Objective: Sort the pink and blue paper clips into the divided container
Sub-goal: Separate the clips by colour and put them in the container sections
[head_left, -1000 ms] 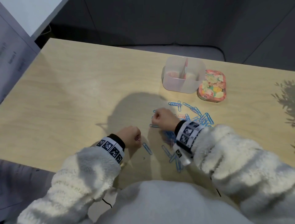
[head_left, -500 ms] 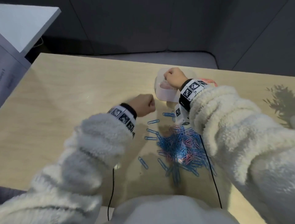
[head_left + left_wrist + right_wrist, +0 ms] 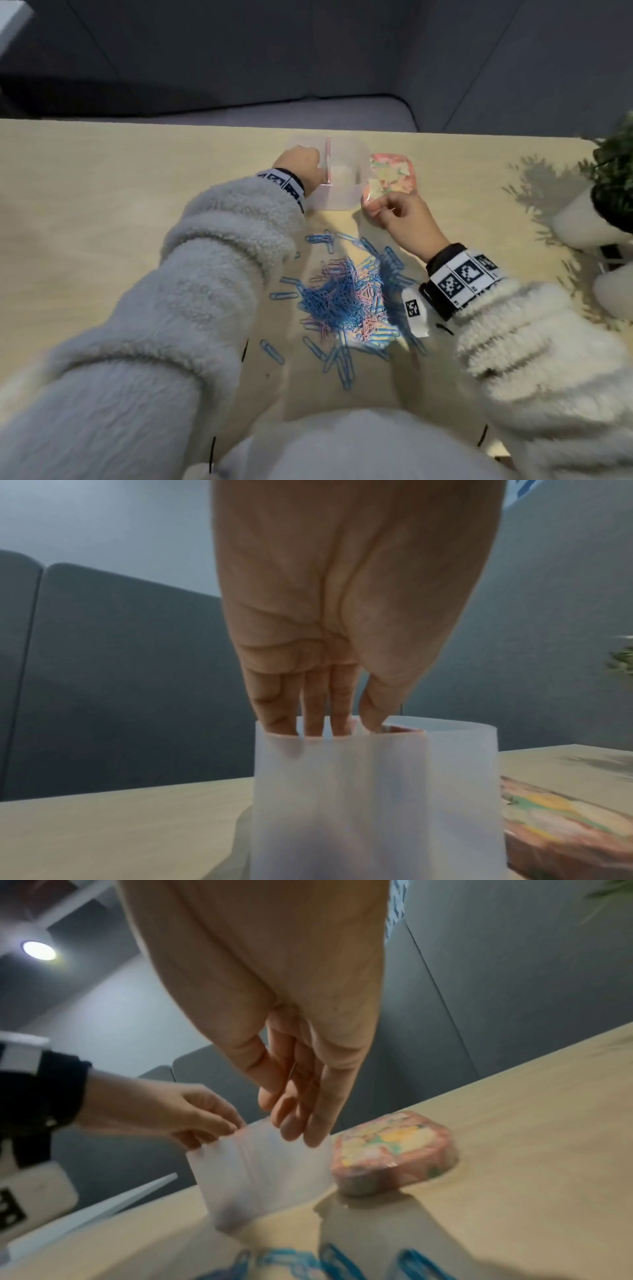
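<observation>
The frosted divided container (image 3: 342, 202) stands at the far side of the table, with a pink divider (image 3: 329, 157) down its middle. My left hand (image 3: 301, 161) reaches over its left compartment. In the left wrist view the fingers (image 3: 313, 710) point straight down past the rim of the container (image 3: 377, 791), and the wall hides their tips. My right hand (image 3: 380, 209) hovers just right of the container, fingers loosely extended, with nothing visibly held (image 3: 298, 1123). A heap of blue and pink paper clips (image 3: 342, 301) lies between my forearms.
A flowered pink lid or tin (image 3: 394, 171) lies right against the container's right side. A potted plant in a white pot (image 3: 589, 219) stands at the right edge. Loose blue clips (image 3: 272, 351) are scattered toward the near edge. Bare table lies to the left.
My left hand has moved from beside the heap up to the container's left compartment. My right hand has drawn back from over the container to its right front corner.
</observation>
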Demonstrator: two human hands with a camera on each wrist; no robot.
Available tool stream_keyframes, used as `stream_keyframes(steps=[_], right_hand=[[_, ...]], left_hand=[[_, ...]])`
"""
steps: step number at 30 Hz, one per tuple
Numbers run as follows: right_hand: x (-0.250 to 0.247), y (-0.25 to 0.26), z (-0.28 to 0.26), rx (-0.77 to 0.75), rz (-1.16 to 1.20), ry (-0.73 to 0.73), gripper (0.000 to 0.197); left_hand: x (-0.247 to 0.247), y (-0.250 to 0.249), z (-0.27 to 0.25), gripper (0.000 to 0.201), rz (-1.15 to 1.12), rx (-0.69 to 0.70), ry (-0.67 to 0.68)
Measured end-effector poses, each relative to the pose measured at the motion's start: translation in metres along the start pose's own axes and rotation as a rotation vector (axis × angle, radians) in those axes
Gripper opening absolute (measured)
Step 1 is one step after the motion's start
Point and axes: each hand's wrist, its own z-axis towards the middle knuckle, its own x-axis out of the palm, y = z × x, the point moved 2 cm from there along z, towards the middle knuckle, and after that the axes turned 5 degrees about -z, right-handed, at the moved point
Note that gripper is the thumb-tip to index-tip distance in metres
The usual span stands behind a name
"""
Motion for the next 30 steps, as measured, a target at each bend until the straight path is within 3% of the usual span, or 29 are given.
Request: stream_keyframes(steps=[4,5,10,16,19,23,26,30], right_hand=[[0.018,-0.021,-0.028,-0.049,-0.232,0.203,0.021],[0.025,-0.024,-0.033,-0.086,-0.292,0.266,0.023],[0.057,-0.033,-0.055,-0.329,-0.538,0.416,0.034],[0.038,-0.049,-0.065,-0.244,-0.605,0.339,0.027],[0.034,-0.039,-0.053,-0.212,-0.555,0.264,0.024],[0.047,-0.017,-0.032,-0.174,-0.538,0.266,0.019],[0.058,-0.012,-0.021,-0.092,-0.565,0.298,0.011],[0.064,-0.011,-0.02,-0.075,-0.621,0.349,0.008]], left_hand=[[0.01,0.0,-0.033,0.032,-0.079,0.148,-0.3],[0.02,-0.002,-0.047,0.029,-0.089,0.175,-0.302],[0.095,-0.001,-0.114,0.022,-0.113,0.245,0.156],[0.119,0.021,-0.151,0.018,-0.177,0.311,0.212],[0.108,0.029,-0.146,0.017,-0.255,0.266,0.146],[0.095,0.023,-0.119,0.019,-0.276,0.077,0.014],[0.1,0.013,-0.105,0.021,-0.234,-0.013,0.018],[0.112,0.009,-0.097,0.013,-0.234,-0.024,0.049]])
